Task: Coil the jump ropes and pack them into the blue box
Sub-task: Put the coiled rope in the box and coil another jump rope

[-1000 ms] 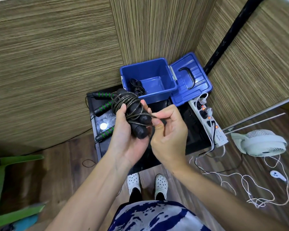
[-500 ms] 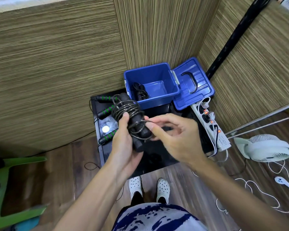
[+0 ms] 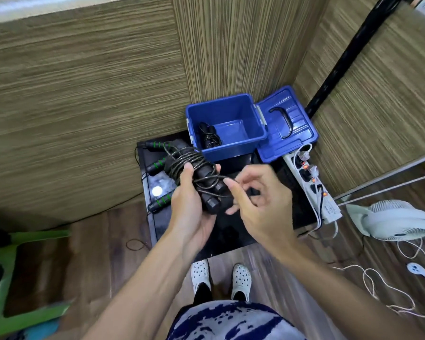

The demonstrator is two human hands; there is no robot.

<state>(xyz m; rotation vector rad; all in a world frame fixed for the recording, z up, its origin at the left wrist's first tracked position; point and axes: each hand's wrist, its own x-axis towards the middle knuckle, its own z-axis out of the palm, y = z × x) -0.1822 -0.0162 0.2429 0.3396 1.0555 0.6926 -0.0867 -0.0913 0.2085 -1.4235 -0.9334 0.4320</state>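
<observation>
Gripped in the left hand (image 3: pixel 192 207) is a jump rope (image 3: pixel 194 168), its thin dark cord wound many times round two chunky black handles held side by side; the thumb presses across the coils. One loose strand runs to the right hand (image 3: pixel 260 204), whose thumb and forefinger pinch it while the other fingers curl loosely. Both hands hang above a glossy black table (image 3: pixel 231 231) that reflects a ceiling light. On the table's left part lie black handles with green rings (image 3: pixel 161 201), belonging to more rope. At the far edge stands the blue box (image 3: pixel 231 150), square, smooth plastic, open, with one coiled rope (image 3: pixel 210 138) already lying in its left side. Its ribbed blue lid (image 3: pixel 292 141), with a black carrying handle, lies flat just right of it. A white power strip (image 3: pixel 314 190) runs along the table's right edge. Walls are streaked brown laminate; the floor is dark wood planks, with a white fan (image 3: pixel 398 222) on the right and a green stool (image 3: pixel 22 266) on the left.
</observation>
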